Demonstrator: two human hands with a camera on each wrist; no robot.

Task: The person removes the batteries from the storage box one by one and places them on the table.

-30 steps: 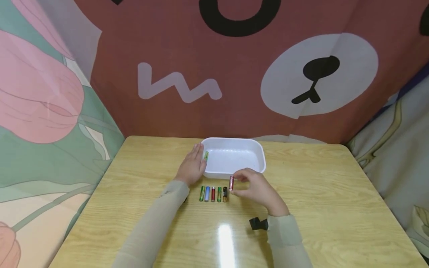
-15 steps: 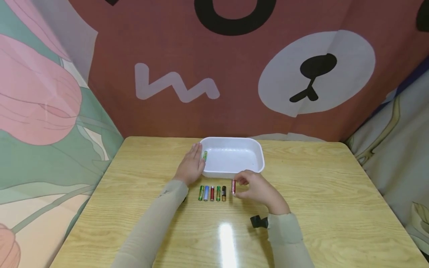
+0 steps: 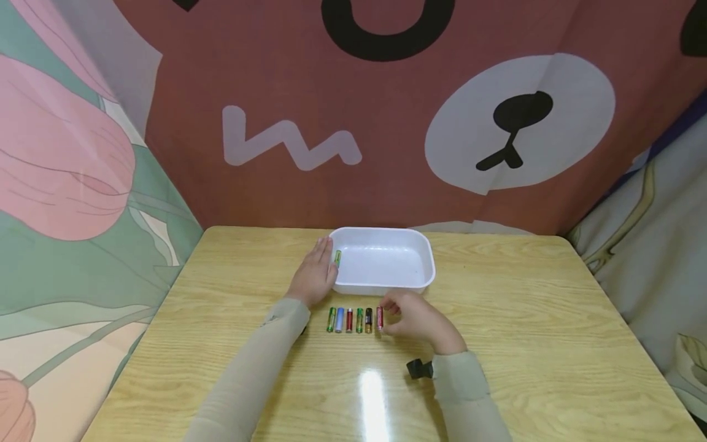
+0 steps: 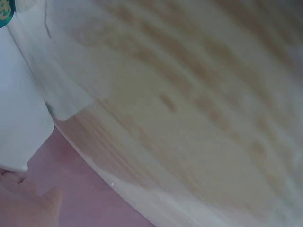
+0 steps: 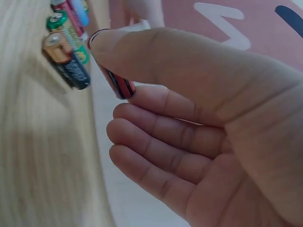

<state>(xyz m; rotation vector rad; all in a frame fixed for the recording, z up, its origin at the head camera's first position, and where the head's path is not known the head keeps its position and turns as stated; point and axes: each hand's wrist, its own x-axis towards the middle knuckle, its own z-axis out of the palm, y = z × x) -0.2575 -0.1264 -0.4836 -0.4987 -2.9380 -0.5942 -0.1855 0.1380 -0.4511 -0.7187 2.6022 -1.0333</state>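
Observation:
My right hand (image 3: 417, 319) pinches a red battery (image 3: 379, 318) between thumb and index finger, at the right end of a row of batteries. Its thumb covers one end in the right wrist view, where the red side (image 5: 118, 82) shows below. Beside it lies a black and copper battery (image 3: 368, 320), followed leftward by a green one (image 3: 359, 320), a dark red one (image 3: 350, 320), a blue one (image 3: 339, 320) and another green one (image 3: 331, 320). With fingers straight, my left hand (image 3: 312, 275) rests along the left side of a white tray (image 3: 381, 289).
Inside the tray, a green battery (image 3: 338, 258) leans by the left wall, partly hidden by my left hand. A small black object (image 3: 420, 369) is at my right sleeve. Behind the wooden table (image 3: 525, 319) hangs a cloth with a brown cartoon face (image 3: 386, 135).
My right hand has brought the red battery down toward the table, from near the tray's front edge to beside the black and copper one. My left hand stays at the tray.

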